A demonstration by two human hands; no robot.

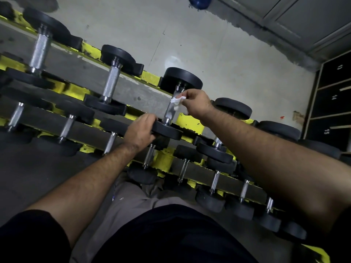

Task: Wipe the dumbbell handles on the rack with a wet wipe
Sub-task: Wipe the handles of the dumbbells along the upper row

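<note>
At the bottom of the frame you see your dark shirt and grey trousers (pixel 133 202), with both bare forearms reaching up toward the middle. Just beyond your legs, the lower tier of the yellow rack (pixel 163 160) runs from the left edge down to the lower right, loaded with small black dumbbells.

Your left hand (pixel 141 130), in the centre, curls its fingers over the near black end (pixel 167 130) of the dumbbell on the upper tier and grips its edge. Just above and to the right, your right hand (pixel 197 104) pinches a crumpled white wet wipe (pixel 176 101) between thumb and fingers and presses it against the upper part of that dumbbell's chrome handle (pixel 170 111). The handle's lower part shows bare metal.

To the upper left, two larger dumbbells (pixel 112 80) lie on the same tier, their handles untouched. Farther off is the pale concrete floor (pixel 218 59), and at the right edge dark numbered lockers (pixel 332 95).
</note>
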